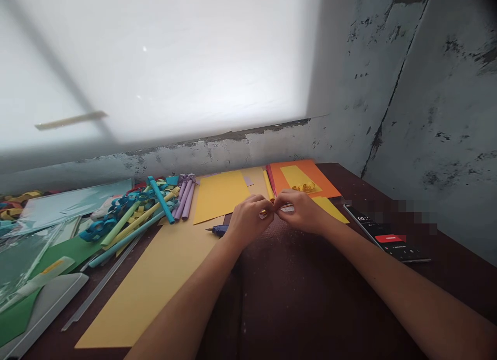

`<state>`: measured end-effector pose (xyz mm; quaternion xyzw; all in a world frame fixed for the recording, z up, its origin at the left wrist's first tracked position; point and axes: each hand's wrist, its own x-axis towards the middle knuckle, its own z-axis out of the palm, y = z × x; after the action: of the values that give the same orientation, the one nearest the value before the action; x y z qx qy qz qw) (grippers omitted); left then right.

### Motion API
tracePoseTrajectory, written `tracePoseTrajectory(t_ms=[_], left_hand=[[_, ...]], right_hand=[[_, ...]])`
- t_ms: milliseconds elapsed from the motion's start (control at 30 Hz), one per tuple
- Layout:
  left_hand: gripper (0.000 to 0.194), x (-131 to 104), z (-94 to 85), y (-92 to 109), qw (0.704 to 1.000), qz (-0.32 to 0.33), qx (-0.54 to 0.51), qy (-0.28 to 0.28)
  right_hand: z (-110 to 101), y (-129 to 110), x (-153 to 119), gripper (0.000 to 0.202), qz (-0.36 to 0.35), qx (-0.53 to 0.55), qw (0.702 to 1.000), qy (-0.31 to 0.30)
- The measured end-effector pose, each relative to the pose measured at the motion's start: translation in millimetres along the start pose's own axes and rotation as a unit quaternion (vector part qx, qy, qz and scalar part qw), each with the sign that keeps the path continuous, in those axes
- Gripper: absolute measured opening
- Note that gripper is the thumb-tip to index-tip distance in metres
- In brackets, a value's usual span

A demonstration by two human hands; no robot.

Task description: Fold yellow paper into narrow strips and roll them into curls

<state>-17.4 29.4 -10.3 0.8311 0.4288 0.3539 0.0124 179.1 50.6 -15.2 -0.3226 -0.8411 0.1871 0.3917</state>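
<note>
My left hand (250,221) and my right hand (300,211) meet fingertip to fingertip above the dark table (287,293). A small yellow paper strip (264,213) shows inside the curl of my left fingers, which pinch it. The right thumb and forefinger are pressed together at the same spot; what lies between them is mostly hidden. Just left of my left hand is a dark blue tool with a pointed tip (218,229), partly covered by the hand. Beyond the hands are a yellow paper roll (268,185) and several curled yellow strips (304,187).
Left lie a long tan sheet (155,287), a yellow sheet (221,194), purple paper rolls (185,198), blue paper curls (97,229) and a clear ruler-like strip (103,282). An orange sheet (326,181) is at the back. A phone (382,235) rests right, near the wall (438,143).
</note>
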Motion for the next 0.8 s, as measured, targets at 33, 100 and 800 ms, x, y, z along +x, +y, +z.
tracePoseTrajectory(t_ms=[33,100,800], left_hand=[[0.015,0.1,0.1,0.3,1.0,0.003,0.004,-0.002],[0.013,0.5,-0.4,1.0,1.0,0.0,0.017,-0.006],[0.011,-0.2,-1.8,2.2,0.999,-0.024,0.041,-0.026]], right_hand=[[-0.2,0.0,0.2,0.017,-0.001,-0.002,1.0,0.0],[-1.1,0.2,0.8,0.016,-0.005,-0.013,1.0,0.004],[-0.3,-0.6,-0.6,0.013,-0.006,-0.043,0.999,-0.004]])
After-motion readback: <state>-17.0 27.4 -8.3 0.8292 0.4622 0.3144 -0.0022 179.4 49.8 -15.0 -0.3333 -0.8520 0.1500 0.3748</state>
